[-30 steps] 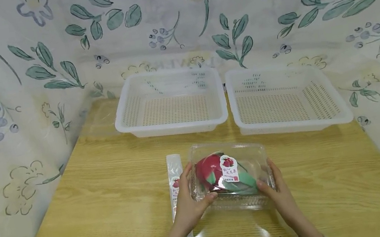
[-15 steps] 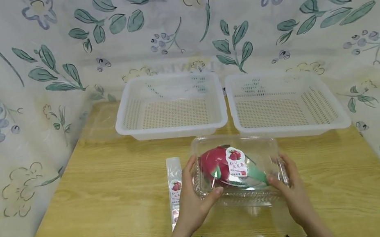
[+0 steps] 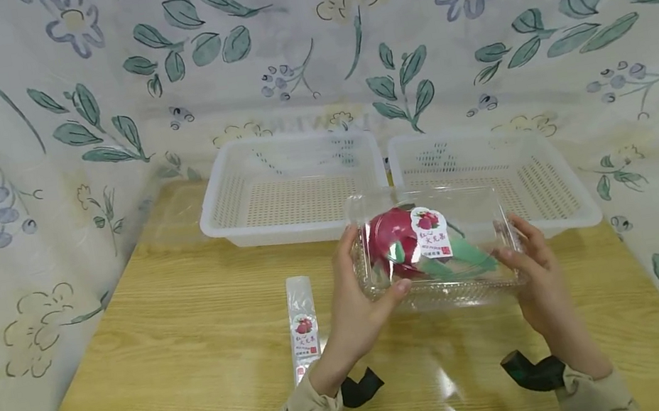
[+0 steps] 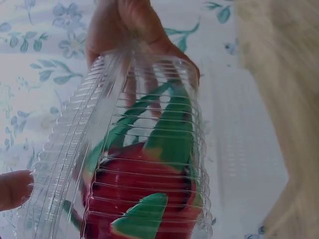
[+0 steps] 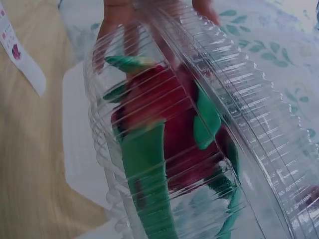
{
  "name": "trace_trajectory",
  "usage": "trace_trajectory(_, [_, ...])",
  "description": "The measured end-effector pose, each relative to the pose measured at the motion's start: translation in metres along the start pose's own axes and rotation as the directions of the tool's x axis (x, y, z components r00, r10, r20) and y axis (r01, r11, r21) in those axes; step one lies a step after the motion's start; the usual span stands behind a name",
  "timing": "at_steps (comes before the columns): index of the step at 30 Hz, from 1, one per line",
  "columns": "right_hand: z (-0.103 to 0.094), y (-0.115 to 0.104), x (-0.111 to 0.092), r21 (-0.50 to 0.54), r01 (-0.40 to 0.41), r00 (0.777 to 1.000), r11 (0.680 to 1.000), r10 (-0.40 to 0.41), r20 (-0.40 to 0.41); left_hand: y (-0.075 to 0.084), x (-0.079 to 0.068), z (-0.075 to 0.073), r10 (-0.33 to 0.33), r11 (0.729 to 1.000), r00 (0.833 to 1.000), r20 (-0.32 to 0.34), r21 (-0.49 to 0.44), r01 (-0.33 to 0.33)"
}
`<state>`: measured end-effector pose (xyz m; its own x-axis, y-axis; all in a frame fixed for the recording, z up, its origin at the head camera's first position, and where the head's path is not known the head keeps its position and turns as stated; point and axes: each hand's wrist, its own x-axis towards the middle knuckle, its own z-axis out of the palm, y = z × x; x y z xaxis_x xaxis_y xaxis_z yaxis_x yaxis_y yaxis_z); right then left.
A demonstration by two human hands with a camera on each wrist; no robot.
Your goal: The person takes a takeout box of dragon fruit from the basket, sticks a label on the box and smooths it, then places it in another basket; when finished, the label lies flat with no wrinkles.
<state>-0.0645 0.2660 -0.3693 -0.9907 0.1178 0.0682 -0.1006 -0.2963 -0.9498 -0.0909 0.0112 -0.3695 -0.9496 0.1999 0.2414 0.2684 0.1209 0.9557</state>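
Observation:
Both hands hold a clear plastic clamshell box above the table. Inside lies a red dragon fruit with green leaf tips, seen through ribbed plastic in both wrist views. A white label with a dragon fruit picture sits on the lid. My left hand grips the box's left end, thumb at the near edge. At the other end my right hand grips it, thumb on the lid's near corner. The lid appears shut; fingers beneath the box are hidden in the head view.
Two white perforated baskets stand at the back, a left basket and a right basket partly behind the box. A strip of labels lies on the wooden table by my left forearm. A clear plastic piece lies far left.
Both hands have lifted the box off the table and carried it away from the body and to the right, toward the right basket. The baskets and label strip stay in place.

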Motion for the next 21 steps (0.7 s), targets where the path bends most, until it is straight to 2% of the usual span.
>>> trace_trajectory(5, [-0.011,-0.015,0.018,0.102,0.014,0.999,0.995,-0.017,0.03,0.003,0.022,0.01,-0.029,0.999,0.999,0.027,-0.036,0.03])
trace_trajectory(10, [-0.02,-0.026,0.034,0.143,-0.019,1.0,0.989,0.021,-0.014,0.003,0.041,0.022,-0.027,0.997,0.999,0.04,-0.072,0.03])
trace_trajectory(15, [-0.025,-0.033,0.044,0.16,-0.086,0.995,0.983,0.094,-0.043,0.006,0.05,0.031,-0.014,0.999,1.0,0.004,-0.04,0.014])
trace_trajectory(21, [-0.029,-0.041,0.058,0.22,-0.092,0.989,0.971,0.114,-0.09,0.008,0.064,0.041,0.012,1.0,0.999,-0.052,-0.019,-0.013])
